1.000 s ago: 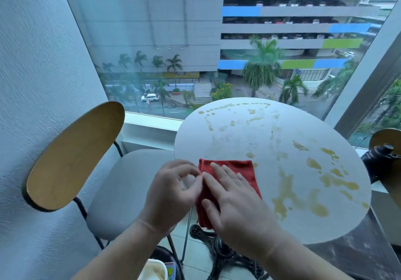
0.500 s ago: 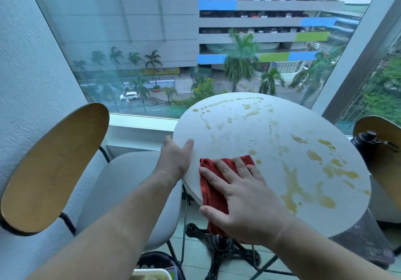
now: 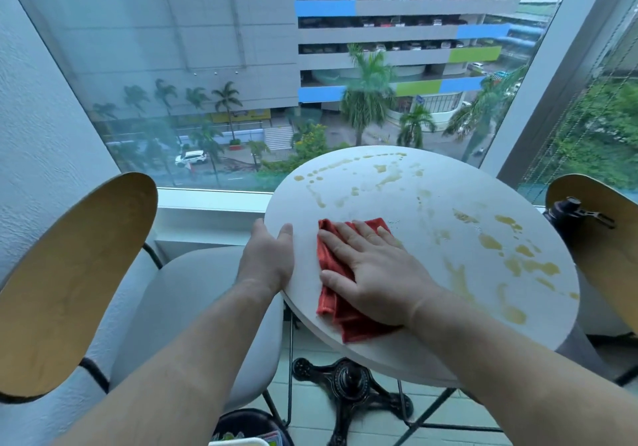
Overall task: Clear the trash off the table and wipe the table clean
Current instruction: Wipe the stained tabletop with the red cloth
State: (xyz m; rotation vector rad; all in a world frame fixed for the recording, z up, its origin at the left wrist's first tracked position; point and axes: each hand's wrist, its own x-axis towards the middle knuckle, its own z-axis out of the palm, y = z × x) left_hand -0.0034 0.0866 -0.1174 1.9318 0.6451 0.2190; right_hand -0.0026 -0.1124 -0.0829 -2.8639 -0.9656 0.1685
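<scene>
My right hand (image 3: 376, 273) lies flat, fingers straight, pressing the cloth (image 3: 336, 304) on the table (image 3: 431, 238). My left hand (image 3: 267, 259) grips the table's edge, thumb on top.

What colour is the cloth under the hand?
Red. The cloth shows best in the head view, on the white table.

round white table (image 3: 431, 311), red cloth (image 3: 336, 304), yellowish spills (image 3: 490, 242)

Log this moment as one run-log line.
phase: wiping | right hand: flat, pressing red cloth | left hand: grips table rim | spills: brown, across far and right tabletop
</scene>
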